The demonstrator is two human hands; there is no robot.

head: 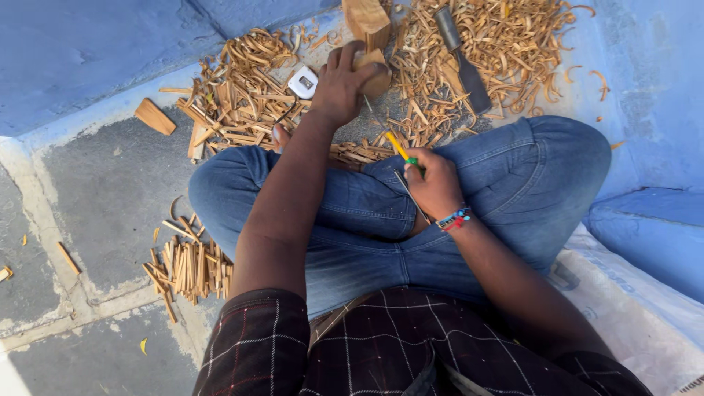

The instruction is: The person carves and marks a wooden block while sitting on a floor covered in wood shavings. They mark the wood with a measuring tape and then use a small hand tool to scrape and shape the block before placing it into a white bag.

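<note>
The left hand (pixel 339 86) reaches forward over the crossed legs, its fingers (pixel 352 55) curled around a small wooden block (pixel 375 73) that sits on the floor (pixel 110 176). Just beyond those fingers stands a larger wooden block (pixel 367 22); just to their left lies a small white tape measure (pixel 303 82). The right hand (pixel 434 183) rests on the knee, its fingers (pixel 425 163) pinched around a yellow pencil (pixel 398 145) and a thin metal rod (pixel 411 194). Beyond the right fingers, a chisel (pixel 460 59) lies among wood shavings (pixel 242 95).
</note>
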